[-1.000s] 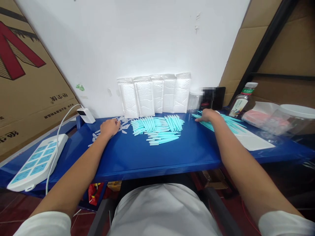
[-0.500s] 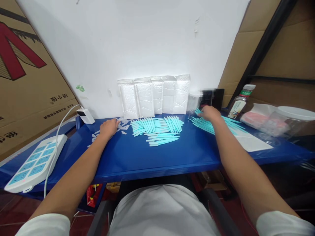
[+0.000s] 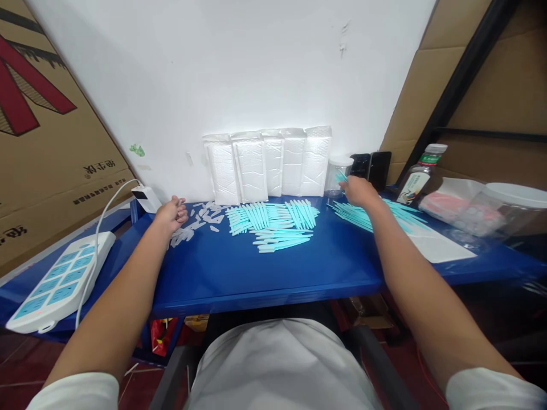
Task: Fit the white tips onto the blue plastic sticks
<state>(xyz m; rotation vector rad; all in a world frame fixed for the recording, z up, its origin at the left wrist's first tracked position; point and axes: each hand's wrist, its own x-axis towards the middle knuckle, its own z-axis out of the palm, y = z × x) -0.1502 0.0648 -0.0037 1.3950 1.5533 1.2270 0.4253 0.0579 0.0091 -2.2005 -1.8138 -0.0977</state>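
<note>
My right hand (image 3: pixel 358 191) is lifted a little above the tabletop (image 3: pixel 256 279), with the fingers pressed together, and it pinches at least one turquoise stick (image 3: pixel 341 177). The tip of this stick points up and to the left from my fingers, in front of the clear jar (image 3: pixel 332 185); how many sticks I have there, I cannot tell exactly. Just below the same hand lies a loose pile of sticks (image 3: pixel 352 215), which fans out to the right under my wrist and partly over a white sheet (image 3: pixel 448 245).

My left hand (image 3: pixel 171 215) is turned with the fingers curled inward, near small pale pieces (image 3: pixel 207 215), which are scattered to its right and below it. Whether it pinches one of these pieces, I cannot tell. Farther to the right of this hand, between both hands, are rows of sticks with pale ends (image 3: pixel 258 215), and behind them white padded envelopes (image 3: pixel 252 165) lean on the wall.

I judge that each stick is light, thin and rather stiff, with a smooth surface, so it may slip or roll between the fingers. It is better to take it by the middle with thumb and forefinger, and to avoid the narrow end, which could be delicate. The pale pieces seem very light also; for them, I think, only the fingertips are suitable.
</note>
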